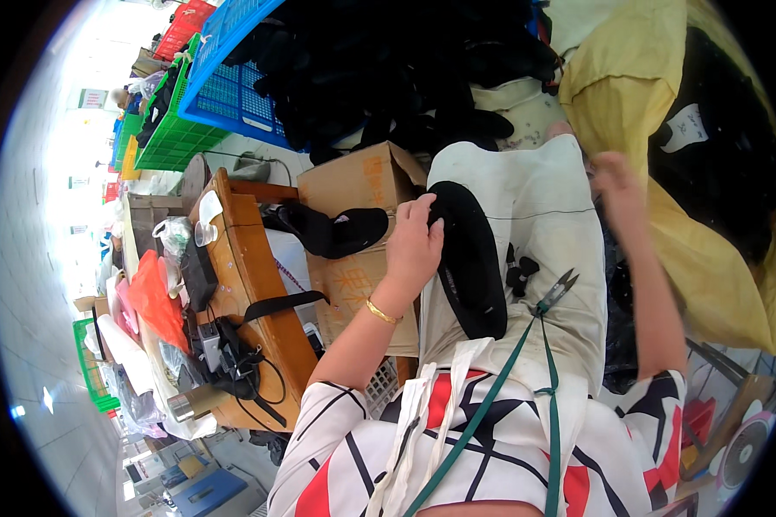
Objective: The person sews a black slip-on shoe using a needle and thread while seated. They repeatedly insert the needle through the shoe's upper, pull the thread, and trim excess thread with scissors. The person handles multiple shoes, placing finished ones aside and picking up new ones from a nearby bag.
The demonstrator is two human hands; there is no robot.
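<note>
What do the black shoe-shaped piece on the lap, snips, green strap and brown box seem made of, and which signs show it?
Black shoe-shaped piece: probably matt fabric; it looks soft and shows little shine.
Snips: blades likely smooth metal, judging by their grey sheen.
Green strap: apparently woven textile, flat and bending loosely.
Brown box: almost certainly dull cardboard, with flat, creased panels.

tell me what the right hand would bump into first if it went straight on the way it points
Heading up and slightly left in the picture, the right hand would probably meet the yellow cloth first, though the hand is blurred and depth is unclear.
</note>
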